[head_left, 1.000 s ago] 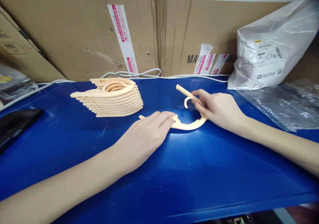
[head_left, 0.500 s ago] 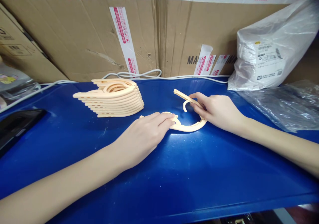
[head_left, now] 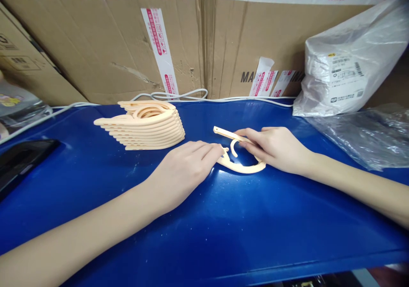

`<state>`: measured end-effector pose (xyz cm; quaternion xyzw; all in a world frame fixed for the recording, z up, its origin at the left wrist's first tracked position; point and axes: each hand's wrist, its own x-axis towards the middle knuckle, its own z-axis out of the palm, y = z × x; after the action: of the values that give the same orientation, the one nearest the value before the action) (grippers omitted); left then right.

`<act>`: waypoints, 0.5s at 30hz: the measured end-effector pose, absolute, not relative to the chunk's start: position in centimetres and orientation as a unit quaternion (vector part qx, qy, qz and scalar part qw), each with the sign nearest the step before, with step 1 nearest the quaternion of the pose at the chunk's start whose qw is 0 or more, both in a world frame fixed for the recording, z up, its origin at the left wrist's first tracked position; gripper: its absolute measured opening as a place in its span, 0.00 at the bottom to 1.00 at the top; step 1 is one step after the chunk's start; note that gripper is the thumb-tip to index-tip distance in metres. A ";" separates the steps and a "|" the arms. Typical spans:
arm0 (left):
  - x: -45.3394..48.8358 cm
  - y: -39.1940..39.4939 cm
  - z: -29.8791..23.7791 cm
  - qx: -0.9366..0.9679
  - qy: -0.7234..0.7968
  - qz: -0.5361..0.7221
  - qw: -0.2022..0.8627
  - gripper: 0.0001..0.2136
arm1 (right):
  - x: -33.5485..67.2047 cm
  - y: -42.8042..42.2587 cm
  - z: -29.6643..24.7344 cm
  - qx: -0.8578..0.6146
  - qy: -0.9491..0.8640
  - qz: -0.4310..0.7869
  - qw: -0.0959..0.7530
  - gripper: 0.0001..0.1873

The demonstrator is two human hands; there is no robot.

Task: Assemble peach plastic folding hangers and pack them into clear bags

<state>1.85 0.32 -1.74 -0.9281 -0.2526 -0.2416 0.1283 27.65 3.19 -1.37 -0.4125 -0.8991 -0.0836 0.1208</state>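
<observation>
Both hands are on one cream plastic folding hanger [head_left: 242, 167] low over the blue table. My left hand [head_left: 193, 163] is closed on its left end, fingers covering most of that part. My right hand [head_left: 271, 146] pinches its other arm, whose straight end points up and left. A small curved hook shows just below that arm, between the hands. To the left stands a neat stack of several folded hangers [head_left: 150, 127] of the same cream colour, apart from my left hand.
Large cardboard boxes [head_left: 105, 44] line the back of the blue table [head_left: 239, 227]. A white cable [head_left: 230, 100] runs along their base. At right are a white plastic parcel [head_left: 338, 65] and clear plastic wrap [head_left: 367, 138]. A black device [head_left: 25, 161] lies at left.
My right hand has swung the hanger's upper arm down and left, nearer my left hand. My left hand has barely shifted; the stack has not moved.
</observation>
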 end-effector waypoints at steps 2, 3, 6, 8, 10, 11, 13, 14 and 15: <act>1.8 0.6 -1.6 -0.927 -0.240 -0.240 0.161 0.09 | 27.4 2.9 -1.4 -0.388 -0.908 -0.099 0.127 0.18; 1.9 0.7 -1.5 -0.925 -0.238 -0.240 0.174 0.08 | 27.3 2.7 -1.4 -0.381 -0.909 -0.104 0.129 0.18; 2.0 0.9 -1.1 -0.911 -0.253 -0.244 0.214 0.08 | 27.0 2.2 -1.4 -0.375 -0.911 -0.103 0.134 0.18; 2.1 1.0 -0.9 -0.904 -0.260 -0.244 0.237 0.08 | 26.8 1.9 -1.3 -0.379 -0.910 -0.099 0.137 0.18; 2.2 1.0 -0.9 -0.902 -0.266 -0.237 0.245 0.06 | 26.8 1.7 -1.2 -0.385 -0.907 -0.098 0.142 0.17; 2.2 1.0 -0.9 -0.902 -0.269 -0.235 0.242 0.06 | 26.7 1.6 -1.1 -0.388 -0.905 -0.096 0.145 0.17; 2.2 0.9 -1.0 -0.905 -0.281 -0.234 0.218 0.05 | 26.7 1.4 -1.0 -0.398 -0.902 -0.082 0.148 0.17; 2.3 0.8 -1.0 -0.905 -0.293 -0.239 0.196 0.07 | 26.7 1.3 -0.9 -0.405 -0.899 -0.069 0.151 0.17; 2.3 0.7 -1.1 -0.904 -0.307 -0.246 0.167 0.09 | 26.6 1.2 -0.9 -0.413 -0.896 -0.054 0.154 0.17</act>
<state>2.30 0.65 -1.05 -0.9041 -0.3069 -0.2458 0.1672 26.63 1.22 -0.90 -0.4127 -0.8961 -0.0539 0.1541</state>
